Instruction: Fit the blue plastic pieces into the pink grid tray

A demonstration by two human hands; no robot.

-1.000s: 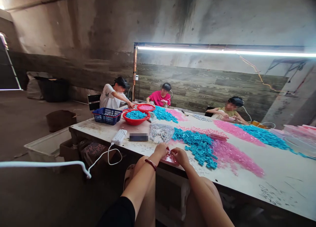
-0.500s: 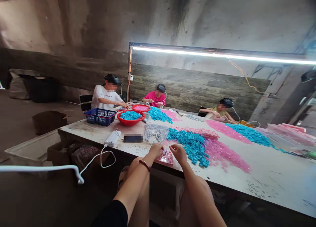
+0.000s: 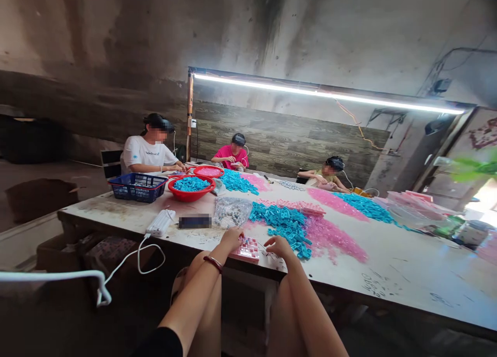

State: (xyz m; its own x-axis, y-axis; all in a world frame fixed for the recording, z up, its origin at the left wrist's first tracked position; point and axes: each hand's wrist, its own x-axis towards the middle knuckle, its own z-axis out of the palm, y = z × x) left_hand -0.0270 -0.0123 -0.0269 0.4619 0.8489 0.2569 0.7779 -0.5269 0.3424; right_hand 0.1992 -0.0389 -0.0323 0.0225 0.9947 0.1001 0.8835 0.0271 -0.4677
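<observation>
A pink compartmented tray (image 3: 248,249) lies at the near edge of the white table, between my hands. My left hand (image 3: 232,239) rests over the tray's left part with its fingers pressed together; whatever they hold is too small to make out. Just right of the tray, my right hand (image 3: 278,246) hovers with curled fingers, and its fingertips are too small to read. Blue plastic pieces (image 3: 281,222) are heaped beyond my right hand, next to a pile of clear pink pieces (image 3: 336,238). A clear bag of small grey parts (image 3: 232,212) sits beyond my left hand.
Left on the table are a blue basket (image 3: 137,187), a red basin (image 3: 192,194) of blue pieces, a white power strip (image 3: 160,223) with a cable, and a phone (image 3: 194,221). Three people sit across the table. Plastic bags (image 3: 415,209) lie at the right.
The view has turned to the right, so the table things appear further left. My right hand is now further from the tray, and more of the tray shows between my hands.
</observation>
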